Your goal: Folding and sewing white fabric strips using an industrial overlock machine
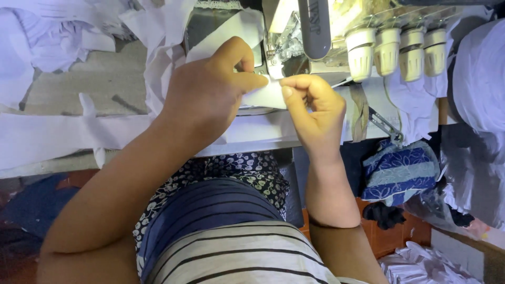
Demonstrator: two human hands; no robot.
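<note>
A small white fabric piece [261, 95] lies on the bed of a sewing machine [294, 39], just in front of the needle area. My left hand [210, 92] pinches its left edge between thumb and fingers. From the right, my right hand [310, 108] grips the other edge with curled fingers. Both hands meet almost fingertip to fingertip over the cloth. A larger white panel [226, 31] extends behind my left hand toward the back of the machine.
Several cream thread cones [400, 50] stand at the right of the machine. White cloth is heaped at the left [52, 37] and right [481, 73]. A white table edge [63, 137] runs across. A blue patterned bundle [400, 171] hangs lower right.
</note>
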